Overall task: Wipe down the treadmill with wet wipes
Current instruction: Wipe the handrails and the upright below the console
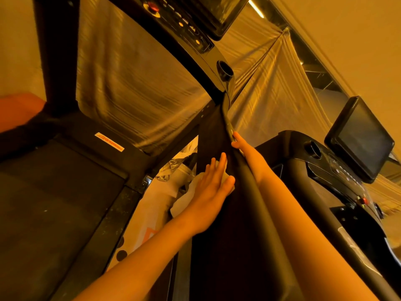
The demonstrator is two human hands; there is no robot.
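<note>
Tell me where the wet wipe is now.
Near the centre of the head view, the wet wipe lies under the left hand, pressed on the treadmill's dark upright, left of the handrail.

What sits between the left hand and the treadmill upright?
A white wet wipe, pressed flat under the left hand against the dark upright; the head view shows its edges past the fingers.

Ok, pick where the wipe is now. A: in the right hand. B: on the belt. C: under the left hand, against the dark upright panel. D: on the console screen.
C: the white wipe shows beneath the flat left hand on the dark upright panel; the right hand holds only the rail.
</note>
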